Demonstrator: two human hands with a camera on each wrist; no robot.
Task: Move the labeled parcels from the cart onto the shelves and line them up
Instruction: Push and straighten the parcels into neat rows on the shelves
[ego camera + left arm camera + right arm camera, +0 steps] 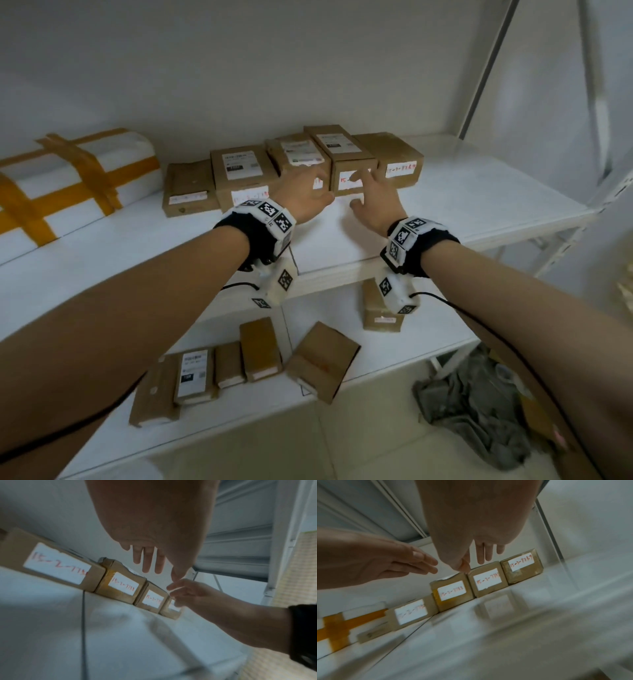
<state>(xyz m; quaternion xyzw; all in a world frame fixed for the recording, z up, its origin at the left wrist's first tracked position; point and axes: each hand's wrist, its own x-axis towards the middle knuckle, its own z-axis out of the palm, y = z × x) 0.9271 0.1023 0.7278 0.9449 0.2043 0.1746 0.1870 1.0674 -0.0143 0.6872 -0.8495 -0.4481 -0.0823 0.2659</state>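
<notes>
**Upper row nearly lined up, lower shelf messy**

White upper shelf (479,192): five labeled parcels (352,171) in a row at 12 o'clock. Left hand (305,195) and right hand (373,202) spread, empty, just before them. Lower-shelf parcels (260,349) at 6 o'clock look unaligned. Cart unseen.

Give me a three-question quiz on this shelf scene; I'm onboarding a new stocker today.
1. True or false: the left hand grips a parcel.
2. What colour is the tape on the white bundle? A orange, B blue, C green.
3. Fill in: the row of brown parcels sits on the ____ shelf, the upper or the lower of the two in view.

Key: 1 false, both it and the right hand are open at the label faces; 2 A; 3 upper.
</notes>
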